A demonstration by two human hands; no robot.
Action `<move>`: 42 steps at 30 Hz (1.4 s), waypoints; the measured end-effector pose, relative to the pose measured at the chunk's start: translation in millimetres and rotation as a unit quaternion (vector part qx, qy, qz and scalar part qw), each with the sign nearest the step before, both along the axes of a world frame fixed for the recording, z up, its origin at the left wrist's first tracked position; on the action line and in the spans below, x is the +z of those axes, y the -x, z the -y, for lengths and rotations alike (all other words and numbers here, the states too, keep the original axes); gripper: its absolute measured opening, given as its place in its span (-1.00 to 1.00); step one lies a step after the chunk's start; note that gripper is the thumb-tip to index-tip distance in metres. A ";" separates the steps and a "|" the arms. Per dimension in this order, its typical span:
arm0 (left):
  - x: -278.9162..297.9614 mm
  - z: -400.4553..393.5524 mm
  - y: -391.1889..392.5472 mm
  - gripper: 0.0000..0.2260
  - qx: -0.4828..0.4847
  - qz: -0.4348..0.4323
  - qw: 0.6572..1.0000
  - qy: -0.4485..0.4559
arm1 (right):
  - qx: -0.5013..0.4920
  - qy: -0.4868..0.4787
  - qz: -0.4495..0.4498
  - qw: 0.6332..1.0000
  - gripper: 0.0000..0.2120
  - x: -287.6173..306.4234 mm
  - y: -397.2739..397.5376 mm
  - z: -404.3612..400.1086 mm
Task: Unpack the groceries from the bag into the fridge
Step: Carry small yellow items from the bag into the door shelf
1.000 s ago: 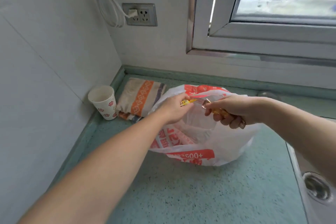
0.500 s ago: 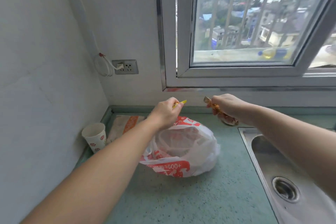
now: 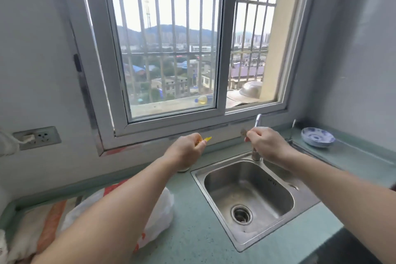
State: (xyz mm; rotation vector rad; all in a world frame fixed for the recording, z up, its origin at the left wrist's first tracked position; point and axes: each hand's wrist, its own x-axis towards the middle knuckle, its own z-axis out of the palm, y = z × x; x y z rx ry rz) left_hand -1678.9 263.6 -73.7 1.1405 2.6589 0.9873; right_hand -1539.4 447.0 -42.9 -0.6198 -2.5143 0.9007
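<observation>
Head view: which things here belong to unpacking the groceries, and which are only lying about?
For the job:
- plastic bag on the counter
- small yellow packet pinched by the left hand
- small packet gripped by the right hand

Lying about:
- sink
- blue-patterned plates
- folded cloth
- wall socket

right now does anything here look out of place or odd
Slightly. A metal bowl sits upside down outside on the window ledge, and a bottle lies on its side there. Indoors, the bag slumps on the counter, and each hand, left and right, holds a small packet. Nothing looks spilled or broken.
</observation>
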 end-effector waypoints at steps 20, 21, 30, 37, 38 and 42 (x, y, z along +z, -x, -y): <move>56.2 -366.9 -422.1 -0.80 -0.419 -0.041 0.906 -0.036 | -0.442 0.034 -0.055 0.894 -0.73 29.3 -505.4 -205.1; 56.8 -380.7 -442.6 -0.81 -0.445 -0.045 0.893 -0.041 | -0.465 0.034 -0.055 0.883 -0.73 28.5 -527.0 -207.6; 32.8 -495.0 -609.9 -0.82 -0.654 0.037 0.753 -0.054 | -0.669 0.016 -0.047 0.741 -0.71 8.8 -671.1 -214.8; 35.4 -551.2 -705.8 -0.78 -0.763 0.095 0.637 -0.063 | -0.792 -0.016 -0.038 0.609 -0.78 1.7 -724.7 -200.7; 34.8 -552.2 -721.1 -0.75 -0.773 0.101 0.623 -0.068 | -0.802 -0.020 -0.041 0.596 -0.80 3.2 -729.7 -195.4; 31.8 -539.9 -785.3 -0.74 -0.819 0.087 0.562 -0.078 | -0.836 -0.033 -0.051 0.546 -0.84 10.7 -751.0 -162.9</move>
